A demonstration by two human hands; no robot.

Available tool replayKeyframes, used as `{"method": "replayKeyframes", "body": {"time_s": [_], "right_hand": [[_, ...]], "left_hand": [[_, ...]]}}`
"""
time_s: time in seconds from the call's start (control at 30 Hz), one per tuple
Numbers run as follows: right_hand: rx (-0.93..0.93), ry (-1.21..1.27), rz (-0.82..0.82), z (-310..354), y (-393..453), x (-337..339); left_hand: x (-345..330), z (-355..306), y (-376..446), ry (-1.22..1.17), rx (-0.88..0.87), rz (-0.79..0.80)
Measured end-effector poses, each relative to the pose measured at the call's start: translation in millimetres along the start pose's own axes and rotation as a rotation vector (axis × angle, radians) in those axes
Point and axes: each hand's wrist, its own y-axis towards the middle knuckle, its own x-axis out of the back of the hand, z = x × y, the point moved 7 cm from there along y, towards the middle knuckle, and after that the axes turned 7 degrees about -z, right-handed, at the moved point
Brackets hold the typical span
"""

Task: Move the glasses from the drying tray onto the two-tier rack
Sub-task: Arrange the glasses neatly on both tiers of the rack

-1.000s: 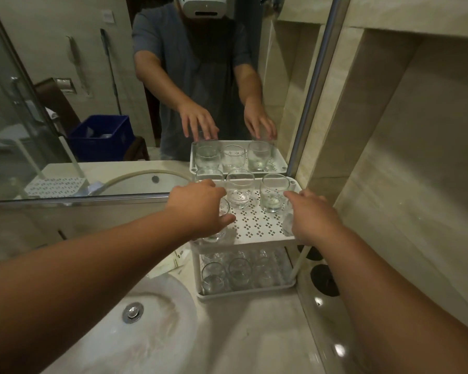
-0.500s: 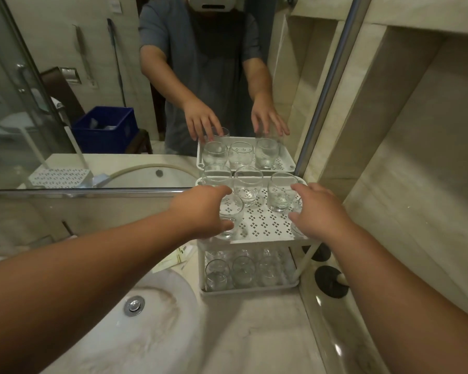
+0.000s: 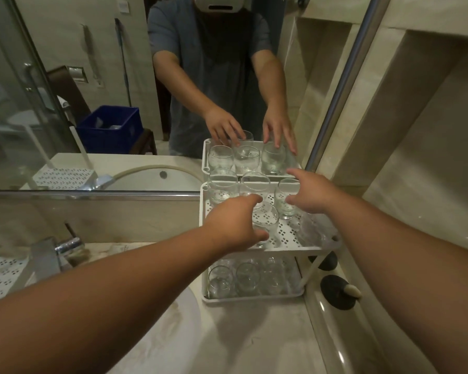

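**Hands ease off the top tier**

Since a moment ago the right hand [image 3: 312, 194] has left the two-tier rack [image 3: 287, 248] edge and now hovers, fingers spread, holding nothing. The left hand [image 3: 234, 225] curls round a clear glass [image 3: 265, 221] standing on the rack's top tier, so placing looks nearly finished.

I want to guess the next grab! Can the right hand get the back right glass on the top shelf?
Probably yes. The right hand is open right beside that glass, with nothing between them.
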Motion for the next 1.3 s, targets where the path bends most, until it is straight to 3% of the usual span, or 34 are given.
{"method": "replayKeyframes", "body": {"time_s": [0.13, 0.3, 0.33, 0.4, 0.5, 0.67, 0.77, 0.9, 1.3], "right_hand": [[-0.008, 0.02, 0.029, -1, 5, -9], [0.011, -0.036, 0.049, 2, 10, -13], [0.008, -0.041, 0.051, 2, 11, -13], [0.009, -0.049, 0.063, 1, 12, -14], [0.017, -0.069, 0.077, 2, 14, -16], [0.02, -0.043, 0.058, 8, 14, -15], [0.108, -0.017, -0.02, 24, 14, -10], [0.178, 0.0, 0.008, 43, 19, -14], [0.14, -0.199, 0.065, 67, 34, -23]], "left_hand": [[-6, -6, 1, -0.084, -0.028, 0.038], [-7, -3, 1, -0.116, -0.183, 0.245], [-2, 3, 4, -0.111, -0.185, 0.225], [19, 18, 18, -0.067, -0.119, 0.037], [49, 44, 39, 0.151, 0.027, -0.209], [42, 73, 56, 0.199, 0.091, -0.056], [35, 72, 52, 0.157, 0.054, -0.059], [34, 68, 45, 0.164, 0.057, -0.063], [39, 37, -4, 0.163, 0.021, 0.061]]}}
